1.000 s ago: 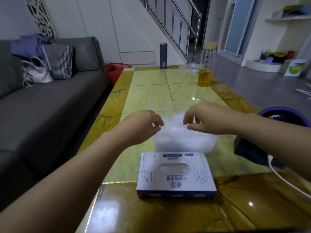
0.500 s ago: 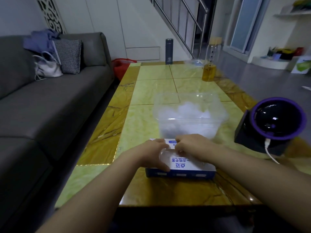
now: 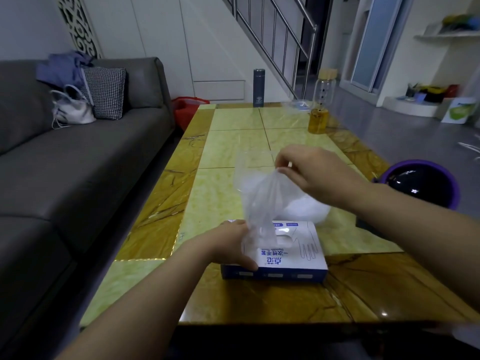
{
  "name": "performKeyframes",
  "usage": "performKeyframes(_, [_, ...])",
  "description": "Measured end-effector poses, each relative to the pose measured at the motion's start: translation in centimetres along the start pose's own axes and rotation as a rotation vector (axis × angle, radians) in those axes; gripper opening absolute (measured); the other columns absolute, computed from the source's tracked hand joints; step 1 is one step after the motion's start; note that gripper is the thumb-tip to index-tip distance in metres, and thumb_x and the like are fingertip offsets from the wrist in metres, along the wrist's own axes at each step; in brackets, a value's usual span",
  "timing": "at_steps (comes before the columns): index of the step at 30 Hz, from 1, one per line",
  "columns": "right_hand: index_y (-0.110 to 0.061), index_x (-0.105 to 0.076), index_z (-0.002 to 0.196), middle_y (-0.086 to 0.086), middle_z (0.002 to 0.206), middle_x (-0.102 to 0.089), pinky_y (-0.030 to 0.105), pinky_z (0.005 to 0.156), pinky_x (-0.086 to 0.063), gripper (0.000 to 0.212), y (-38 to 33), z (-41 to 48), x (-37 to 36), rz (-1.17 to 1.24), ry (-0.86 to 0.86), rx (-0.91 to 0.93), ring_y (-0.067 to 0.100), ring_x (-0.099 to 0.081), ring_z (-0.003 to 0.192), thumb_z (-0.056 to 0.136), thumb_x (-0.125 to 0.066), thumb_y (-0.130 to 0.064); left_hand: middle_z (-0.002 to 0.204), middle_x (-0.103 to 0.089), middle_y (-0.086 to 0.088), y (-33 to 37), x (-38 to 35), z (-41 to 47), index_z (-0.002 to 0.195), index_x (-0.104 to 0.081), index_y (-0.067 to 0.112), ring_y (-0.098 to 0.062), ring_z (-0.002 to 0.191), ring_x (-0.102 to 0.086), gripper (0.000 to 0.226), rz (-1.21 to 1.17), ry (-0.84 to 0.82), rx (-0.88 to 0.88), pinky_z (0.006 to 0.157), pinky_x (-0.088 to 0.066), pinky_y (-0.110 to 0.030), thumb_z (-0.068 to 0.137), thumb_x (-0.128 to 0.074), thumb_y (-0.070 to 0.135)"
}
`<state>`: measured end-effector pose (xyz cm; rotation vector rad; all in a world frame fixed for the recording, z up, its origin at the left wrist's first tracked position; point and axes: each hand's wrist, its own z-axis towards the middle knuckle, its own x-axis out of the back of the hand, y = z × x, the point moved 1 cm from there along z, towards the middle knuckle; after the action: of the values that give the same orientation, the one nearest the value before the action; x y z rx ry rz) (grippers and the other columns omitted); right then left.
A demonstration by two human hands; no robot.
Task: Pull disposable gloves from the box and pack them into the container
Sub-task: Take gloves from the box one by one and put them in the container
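A white and blue glove box point(image 3: 291, 258) lies flat on the table's near part. My left hand point(image 3: 228, 245) rests on the box's left side, thumb along its front corner, holding it down. My right hand point(image 3: 309, 172) is raised above the box and pinches the top of a thin clear disposable glove point(image 3: 259, 203). The glove stretches down to the box's opening. Behind the box stands a clear plastic container point(image 3: 311, 207) with crumpled gloves inside, partly hidden by the glove and my right hand.
The yellow-green marble table point(image 3: 233, 141) carries a dark flask point(image 3: 258, 88) and a bottle of yellow liquid point(image 3: 320, 110) at its far end. A purple-rimmed black device point(image 3: 420, 183) sits at the right edge. A grey sofa point(image 3: 78, 157) runs along the left.
Both hands came back from the container to the box. Since then my right hand has risen and drawn a glove up out of the box, while my left hand stays on the box.
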<state>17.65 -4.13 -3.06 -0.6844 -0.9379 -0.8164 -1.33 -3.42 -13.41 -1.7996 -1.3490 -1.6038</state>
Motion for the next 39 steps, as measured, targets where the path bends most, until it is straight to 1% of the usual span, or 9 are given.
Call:
performKeyframes(8, [-0.023,-0.063,0.091,-0.025,0.081,-0.047,0.033,0.071,-0.048,0.005,1.4,-2.0,1.7,0.057,-0.015,-0.036,0.000,-0.048,0.074,0.092,-0.059,-0.021,0.127,-0.061,0.010,0.3,2.6,-2.4,0.129,-0.053,0.019,-0.004,0.119,-0.055,0.064,-1.077,-0.078,-0.158,0.111,-0.034,-0.036,0.075,-0.069,0.049])
performKeyframes(12, [-0.020,-0.067,0.095,-0.019,0.087,-0.049,0.035,0.074,-0.049,0.008,1.1,-2.8,1.1,0.057,-0.043,-0.030,0.006,-0.049,0.080,0.092,-0.059,-0.022,0.126,-0.063,0.004,1.1,3.8,-3.0,0.130,-0.049,0.015,-0.013,0.117,-0.059,0.096,-1.498,-0.071,-0.193,0.095,-0.050,-0.029,0.055,-0.074,0.070])
performKeyframes(16, [-0.020,-0.069,0.099,-0.011,0.095,-0.056,0.030,0.075,-0.048,0.012,-0.1,-3.2,0.5,0.029,-0.092,0.050,0.010,-0.053,0.088,0.092,-0.060,-0.022,0.123,-0.064,-0.010,3.3,4.4,-2.4,0.122,-0.059,0.009,-0.023,0.113,-0.061,0.047,-1.476,0.074,-0.083,0.094,-0.052,-0.033,0.092,-0.048,0.044])
performKeyframes(19, [-0.025,-0.066,0.112,-0.012,0.106,-0.056,0.020,0.082,-0.044,0.022,0.0,-3.4,0.3,0.149,-0.125,-0.027,0.005,-0.052,0.096,0.091,-0.060,-0.027,0.114,-0.068,-0.009,3.6,4.3,-1.6,0.113,-0.063,0.012,-0.020,0.100,-0.067,0.023,-1.535,0.194,-0.034,0.085,-0.053,-0.031,0.097,-0.048,0.021])
performKeyframes(23, [-0.030,-0.044,0.136,-0.006,0.128,-0.052,0.016,0.079,-0.042,0.049,1.2,-3.4,1.0,0.531,-0.077,-0.475,0.006,-0.051,0.107,0.090,-0.057,-0.040,0.113,-0.066,-0.010,2.8,5.1,-2.2,0.110,-0.064,0.012,-0.019,0.087,-0.070,0.023,-1.576,0.269,-0.087,0.077,-0.056,-0.028,0.097,-0.045,0.012])
performKeyframes(27, [-0.029,-0.026,0.147,0.016,0.145,-0.041,0.037,0.093,-0.046,0.073,1.2,-3.7,0.6,1.236,-0.279,-0.898,0.022,-0.050,0.122,0.085,-0.054,-0.055,0.108,-0.063,-0.011,2.4,6.0,-2.7,0.110,-0.064,0.013,-0.016,0.075,-0.070,0.026,-1.569,0.293,-0.128,0.076,-0.058,-0.026,0.097,-0.043,0.007])
performKeyframes(30, [-0.027,-0.031,0.143,0.020,0.118,-0.065,0.045,0.093,-0.051,0.076,0.6,-3.4,0.2,1.425,-0.359,-0.838,0.029,-0.066,0.104,0.077,-0.060,-0.053,0.108,-0.063,-0.006,2.4,6.7,-2.8,0.110,-0.064,0.014,-0.015,0.071,-0.069,0.027,-1.537,0.321,-0.142,0.080,-0.057,-0.026,0.097,-0.042,0.004])
performKeyframes(35, [-0.036,-0.026,0.146,0.017,0.106,-0.068,0.038,0.091,-0.053,0.101,0.1,-1.2,1.0,1.210,0.055,-0.608,0.022,-0.069,0.092,0.059,-0.075,-0.024,0.128,-0.058,-0.005,1.9,8.0,-2.8,0.112,-0.063,0.020,-0.015,0.071,-0.069,0.030,-1.436,0.357,-0.143,0.085,-0.056,-0.027,0.096,-0.044,0.002])
performKeyframes(39, [-0.047,-0.044,0.125,0.027,0.114,-0.062,0.026,0.078,-0.056,0.071,0.4,-0.1,2.0,0.980,0.058,-0.382,0.020,-0.065,0.079,0.075,-0.073,-0.006,0.132,-0.054,0.010,0.9,9.2,-2.1,0.116,-0.060,0.018,-0.013,0.067,-0.068,0.033,-1.440,0.439,-0.191,0.075,-0.057,-0.024,0.096,-0.043,-0.001])
